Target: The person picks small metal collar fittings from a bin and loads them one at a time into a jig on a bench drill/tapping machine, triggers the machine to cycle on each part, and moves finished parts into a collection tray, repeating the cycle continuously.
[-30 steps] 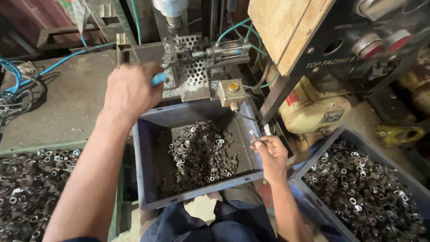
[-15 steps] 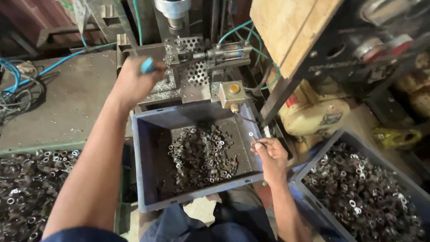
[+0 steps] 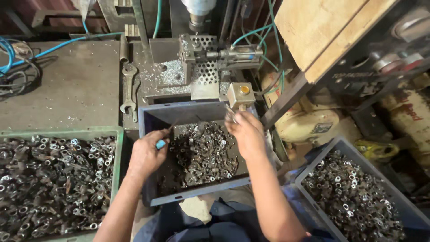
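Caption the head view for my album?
Left hand with blue-handled tool, right hand over grey bin of metal nuts.

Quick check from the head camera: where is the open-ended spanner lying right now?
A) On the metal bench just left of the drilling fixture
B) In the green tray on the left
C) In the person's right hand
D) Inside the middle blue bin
A: the spanner lies flat on the bench, beside the drilling fixture and behind the blue bin, in neither hand.

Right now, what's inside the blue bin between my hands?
The blue bin holds a heap of small metal rings. The left hand and right hand cover part of it, and the bottom under the heap is hidden.
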{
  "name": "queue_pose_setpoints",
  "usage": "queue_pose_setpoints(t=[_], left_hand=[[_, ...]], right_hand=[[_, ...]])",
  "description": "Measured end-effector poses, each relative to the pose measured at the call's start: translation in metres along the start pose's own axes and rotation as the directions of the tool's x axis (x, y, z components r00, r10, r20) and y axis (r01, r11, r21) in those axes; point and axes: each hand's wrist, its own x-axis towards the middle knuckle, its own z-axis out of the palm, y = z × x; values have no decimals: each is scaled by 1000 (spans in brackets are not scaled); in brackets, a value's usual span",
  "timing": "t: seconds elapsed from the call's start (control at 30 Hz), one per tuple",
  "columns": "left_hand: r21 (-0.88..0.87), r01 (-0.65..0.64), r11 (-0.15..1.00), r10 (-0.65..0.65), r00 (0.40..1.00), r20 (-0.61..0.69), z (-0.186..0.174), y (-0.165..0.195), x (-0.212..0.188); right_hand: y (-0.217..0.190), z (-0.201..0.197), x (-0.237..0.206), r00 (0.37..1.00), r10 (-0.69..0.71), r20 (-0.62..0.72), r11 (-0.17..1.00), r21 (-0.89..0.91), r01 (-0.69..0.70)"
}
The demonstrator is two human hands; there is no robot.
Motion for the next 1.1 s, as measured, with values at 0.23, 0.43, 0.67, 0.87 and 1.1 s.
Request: queue_pose_setpoints(t=[0.23,0.43,0.67,0.87,1.1], left_hand=[[3,69,998,-69,996,62,-3,-1,2],[15,103,995,-104,990,99,-4,-3,5],[33,114,993,-117,986,116,-3,-6,8],[35,151,988,-154,980,126,-4,-1,7],[105,79,991,-93,987,130,-7,-3,9]], right_hand=[[24,86,117,1000,-24,-14,998,-55,23],[57,91,198,997,-41,-58,995,84,45],[73,91,218,994,-104,-27,988,116,106],[38,103,180,998,-2,60,960,-280,18],[-25,81,76,890,-305,340,376,-815,440]])
